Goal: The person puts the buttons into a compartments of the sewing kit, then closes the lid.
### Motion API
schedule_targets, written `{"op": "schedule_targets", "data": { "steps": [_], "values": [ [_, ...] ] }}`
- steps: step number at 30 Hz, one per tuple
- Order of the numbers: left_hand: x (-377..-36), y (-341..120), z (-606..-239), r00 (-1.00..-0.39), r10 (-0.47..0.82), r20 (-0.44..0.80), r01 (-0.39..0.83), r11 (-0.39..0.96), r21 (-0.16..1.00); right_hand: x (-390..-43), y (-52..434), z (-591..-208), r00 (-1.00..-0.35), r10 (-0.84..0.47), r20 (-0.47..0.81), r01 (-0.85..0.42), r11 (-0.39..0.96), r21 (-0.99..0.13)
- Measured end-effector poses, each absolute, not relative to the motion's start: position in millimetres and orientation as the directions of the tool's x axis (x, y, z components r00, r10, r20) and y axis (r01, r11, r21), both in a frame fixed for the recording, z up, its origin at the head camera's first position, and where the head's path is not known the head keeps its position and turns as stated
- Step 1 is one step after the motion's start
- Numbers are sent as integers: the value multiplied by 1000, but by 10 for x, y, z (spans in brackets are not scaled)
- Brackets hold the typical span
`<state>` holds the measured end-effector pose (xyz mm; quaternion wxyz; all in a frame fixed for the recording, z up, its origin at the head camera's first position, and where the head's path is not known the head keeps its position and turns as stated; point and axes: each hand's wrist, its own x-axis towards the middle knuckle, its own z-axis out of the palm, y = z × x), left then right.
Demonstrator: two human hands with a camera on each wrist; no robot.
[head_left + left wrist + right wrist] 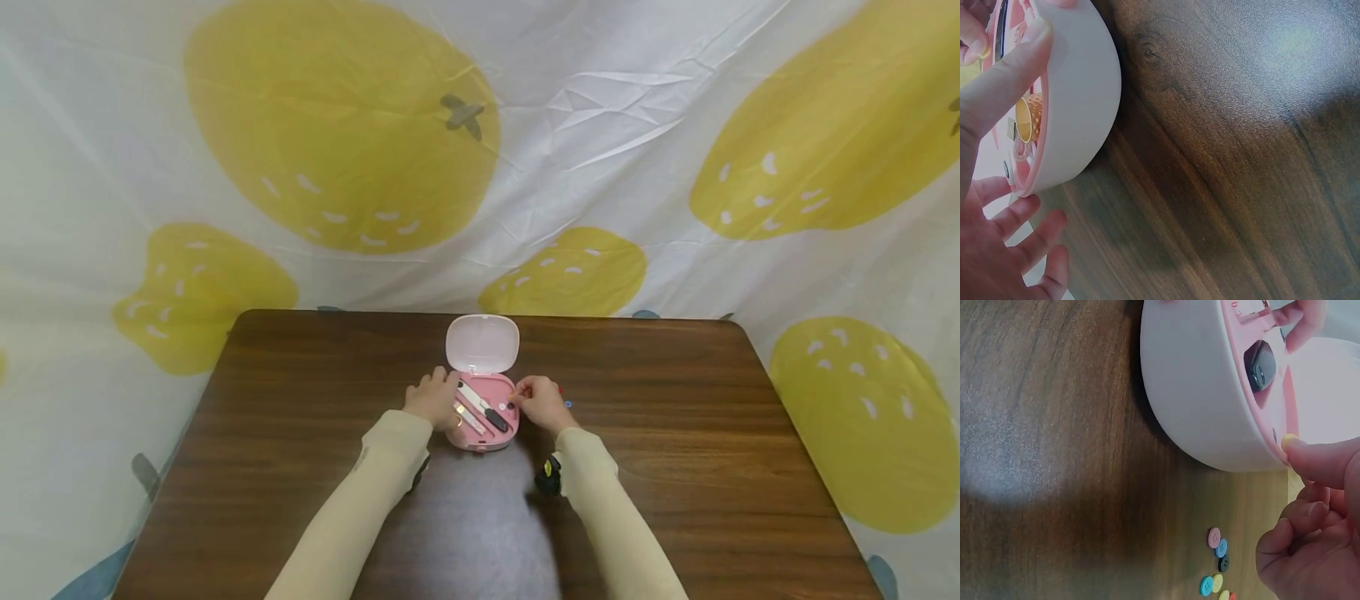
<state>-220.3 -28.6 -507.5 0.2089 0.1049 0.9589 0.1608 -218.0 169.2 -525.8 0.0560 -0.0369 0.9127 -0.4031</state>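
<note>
A pink and white sewing box stands on the table with its pale lid raised behind it. My left hand rests along the box's left side. In the left wrist view its straight thumb lies across the rim, the other fingers loosely spread. Inside are a gold thimble, a black-handled tool and a white strip with markings. My right hand is at the right rim. Between its thumb and a finger it pinches a small yellow button, right over the inside edge.
Several loose buttons lie on the table to the right of the box, among them a pink button, a black button and a light blue button. Behind the brown wooden table hangs a white curtain with yellow fruit prints.
</note>
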Motion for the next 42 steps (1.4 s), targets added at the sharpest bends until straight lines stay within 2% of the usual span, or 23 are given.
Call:
{"op": "schedule_targets", "data": {
  "steps": [17, 35, 42],
  "values": [
    [-2220, -298, -5090, -886, 264, -382, 123, 927, 355, -2245, 1628, -5276, -983, -139, -124, -13, 711, -703],
    [-2218, -295, -5120, -884, 270, -381, 124, 922, 366, -2213, 1623, -5312, -989, -123, -82, -31, 713, -700],
    [-2227, -303, -5129, -887, 271, -373, 127, 921, 368, -2180, 1692, -5292, -990, -140, -11, -90, 690, -718]
  ]
}}
